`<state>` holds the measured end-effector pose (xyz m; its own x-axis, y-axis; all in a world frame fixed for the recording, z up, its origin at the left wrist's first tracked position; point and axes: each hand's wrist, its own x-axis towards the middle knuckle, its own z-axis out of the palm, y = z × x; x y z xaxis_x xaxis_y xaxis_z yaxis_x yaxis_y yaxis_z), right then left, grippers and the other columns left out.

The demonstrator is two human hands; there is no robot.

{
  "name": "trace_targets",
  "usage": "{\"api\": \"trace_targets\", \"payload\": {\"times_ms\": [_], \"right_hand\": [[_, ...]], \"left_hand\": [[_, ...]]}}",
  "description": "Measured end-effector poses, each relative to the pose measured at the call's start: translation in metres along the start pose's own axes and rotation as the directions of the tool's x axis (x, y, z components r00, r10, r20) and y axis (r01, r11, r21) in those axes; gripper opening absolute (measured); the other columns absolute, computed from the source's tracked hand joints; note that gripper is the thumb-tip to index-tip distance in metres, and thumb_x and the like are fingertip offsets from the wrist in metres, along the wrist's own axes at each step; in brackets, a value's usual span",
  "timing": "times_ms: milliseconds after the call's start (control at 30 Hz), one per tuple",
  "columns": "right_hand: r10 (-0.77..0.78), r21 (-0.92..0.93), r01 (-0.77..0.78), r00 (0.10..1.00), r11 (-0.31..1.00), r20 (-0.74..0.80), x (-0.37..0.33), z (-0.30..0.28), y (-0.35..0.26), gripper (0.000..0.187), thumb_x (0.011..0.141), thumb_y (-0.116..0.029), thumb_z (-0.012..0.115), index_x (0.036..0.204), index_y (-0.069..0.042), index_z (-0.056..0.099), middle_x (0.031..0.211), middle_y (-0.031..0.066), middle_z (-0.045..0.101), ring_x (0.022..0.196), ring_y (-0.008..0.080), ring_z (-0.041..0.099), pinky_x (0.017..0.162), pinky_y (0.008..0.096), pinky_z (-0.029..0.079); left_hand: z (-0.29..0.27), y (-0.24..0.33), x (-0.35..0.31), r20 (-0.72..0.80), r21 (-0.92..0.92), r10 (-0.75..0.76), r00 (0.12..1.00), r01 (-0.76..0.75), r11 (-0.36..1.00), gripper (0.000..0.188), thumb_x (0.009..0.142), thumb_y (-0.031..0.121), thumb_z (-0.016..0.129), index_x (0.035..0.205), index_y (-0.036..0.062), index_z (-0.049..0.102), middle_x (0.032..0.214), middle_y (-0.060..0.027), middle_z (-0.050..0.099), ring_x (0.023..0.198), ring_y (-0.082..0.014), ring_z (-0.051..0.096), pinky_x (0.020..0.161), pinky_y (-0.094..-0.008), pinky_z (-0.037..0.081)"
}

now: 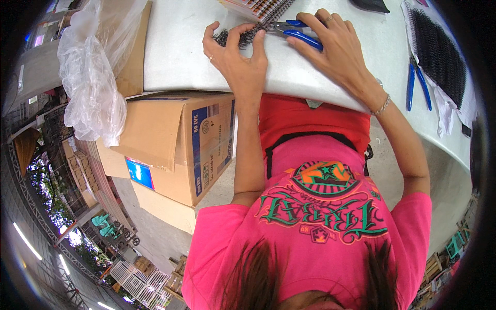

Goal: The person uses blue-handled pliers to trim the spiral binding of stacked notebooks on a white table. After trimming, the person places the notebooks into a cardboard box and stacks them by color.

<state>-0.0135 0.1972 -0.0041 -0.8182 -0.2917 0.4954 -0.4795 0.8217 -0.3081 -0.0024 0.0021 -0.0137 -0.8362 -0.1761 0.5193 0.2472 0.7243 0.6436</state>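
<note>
Between right fingers, blue-handled pliers

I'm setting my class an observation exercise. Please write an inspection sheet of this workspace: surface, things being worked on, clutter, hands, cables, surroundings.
Surface: white table, pale and smooth.
Job's things: black coil, blue-handled pliers, coil-bound stack at the top edge of the picture.
Clutter: second pliers beside rows of dark coils at right; clear plastic bag at left; cardboard box with open flaps, below the table edge.
Left hand: fingers on the black coil.
Right hand: holds the blue-handled pliers by the handles, jaws near the coil.
Cables: nothing seen.
Surroundings: grey floor, green object in the background.
</note>
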Motion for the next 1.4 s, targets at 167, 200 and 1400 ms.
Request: {"api": "trace_targets", "payload": {"times_ms": [167, 200, 1400], "right_hand": [[-0.002, -0.004, 0.002, 1.000, 1.000, 0.023, 0.0013, 0.0011, -0.0007, 0.047, 0.087, -0.045, 0.067, 0.118, -0.010, 0.063, 0.100, 0.0103, 0.059, 0.091, 0.0276, 0.056, 0.080, 0.0400, 0.041], [-0.011, -0.005, 0.012, 1.000, 1.000, 0.011, 0.0016, 0.0021, -0.0009, 0.046, 0.087, -0.045, 0.067, 0.118, -0.010, 0.063, 0.100, 0.0107, 0.060, 0.090, 0.0280, 0.057, 0.080, 0.0402, 0.042], [-0.033, -0.064, 0.033, 0.999, 0.997, 0.010, 0.0002, -0.0009, -0.0019, 0.043, 0.089, -0.050, 0.063, 0.111, -0.014, 0.065, 0.101, 0.0108, 0.061, 0.091, 0.0278, 0.059, 0.077, 0.0424, 0.043]], "left_hand": [[-0.0005, 0.0003, -0.0009, 0.000, -0.002, 0.008, 1.000, -0.008, 1.000, 0.024, 0.080, 0.026, 0.078, 0.100, 0.0134, 0.072, 0.131, -0.0199, 0.039, 0.126, -0.0374, 0.036, 0.103, -0.0501, 0.032], [-0.0006, 0.0004, -0.0008, 0.002, -0.002, 0.009, 1.000, -0.009, 1.000, 0.024, 0.080, 0.026, 0.078, 0.100, 0.0135, 0.072, 0.131, -0.0199, 0.039, 0.126, -0.0373, 0.036, 0.103, -0.0503, 0.032], [0.0019, 0.0001, -0.0023, 0.009, 0.091, 0.047, 0.999, -0.048, 0.995, 0.022, 0.078, 0.022, 0.076, 0.097, 0.0124, 0.070, 0.130, -0.0212, 0.040, 0.127, -0.0391, 0.036, 0.102, -0.0519, 0.032]]}}
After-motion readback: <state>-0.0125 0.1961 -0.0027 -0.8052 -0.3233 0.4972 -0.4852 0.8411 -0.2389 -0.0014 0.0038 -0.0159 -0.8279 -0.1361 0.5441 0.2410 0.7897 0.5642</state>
